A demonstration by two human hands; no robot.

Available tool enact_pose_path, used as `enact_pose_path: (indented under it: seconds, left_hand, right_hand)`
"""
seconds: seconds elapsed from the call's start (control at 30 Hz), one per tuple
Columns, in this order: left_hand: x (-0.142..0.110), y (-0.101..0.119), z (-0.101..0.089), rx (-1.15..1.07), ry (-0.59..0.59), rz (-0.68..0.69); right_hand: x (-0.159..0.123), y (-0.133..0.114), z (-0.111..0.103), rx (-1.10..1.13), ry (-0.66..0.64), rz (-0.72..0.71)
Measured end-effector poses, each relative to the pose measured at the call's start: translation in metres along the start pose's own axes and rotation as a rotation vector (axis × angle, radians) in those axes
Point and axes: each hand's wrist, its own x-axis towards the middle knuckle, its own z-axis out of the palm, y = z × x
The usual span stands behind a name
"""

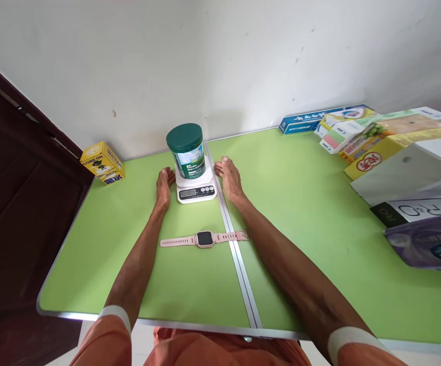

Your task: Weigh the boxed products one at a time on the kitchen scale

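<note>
A green-lidded can [186, 150] stands upright on a small white kitchen scale [195, 186] near the back of the green table [304, 213]. My left hand [163, 187] lies on the table at the scale's left side, fingers stretched toward it. My right hand [228, 178] rests at the scale's right side, fingers extended and empty. Both hands flank the scale; whether they touch it is unclear. A pink smartwatch [204, 238] lies flat with its strap spread out, closer to me, between my forearms.
A yellow carton [102, 163] sits at the table's back left corner. Several boxes [361, 133] and a purple bag [430, 246] crowd the right side. A dark wooden door [18, 203] stands left of the table. A metal seam [235, 254] runs down the table's middle.
</note>
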Motion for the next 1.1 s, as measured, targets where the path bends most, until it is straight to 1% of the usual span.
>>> enact_pose_path:
  seconds: [0.07, 0.13, 0.3, 0.63, 0.77, 0.97, 1.03, 1.1]
  left_hand:
    - [0.0, 0.0, -0.001, -0.011, 0.004, -0.005]
    - [-0.001, 0.001, -0.002, -0.016, 0.007, -0.01]
    - [-0.003, 0.001, 0.0, 0.01, 0.008, 0.014]
    - [-0.002, -0.001, 0.002, -0.133, 0.055, -0.005]
    - [-0.002, -0.001, 0.003, -0.16, 0.058, -0.015]
    - [-0.001, -0.003, 0.002, -0.148, 0.049, 0.006]
    - [-0.001, -0.003, 0.001, -0.142, 0.048, 0.01]
    - [-0.001, -0.004, 0.001, -0.138, 0.046, 0.012]
  right_hand:
    - [-0.001, -0.005, 0.0, 0.097, -0.029, 0.107]
    - [-0.004, -0.011, -0.001, 0.139, -0.037, 0.152]
    - [-0.01, -0.024, -0.003, 0.138, -0.03, 0.14]
    - [-0.012, -0.036, -0.007, 0.152, -0.057, 0.146]
    - [-0.011, -0.037, -0.008, 0.144, -0.065, 0.142]
    - [-0.011, -0.036, -0.008, 0.12, -0.073, 0.154]
    - [-0.011, -0.034, -0.008, 0.097, -0.086, 0.14]
    - [-0.01, -0.031, -0.009, 0.048, -0.095, 0.093]
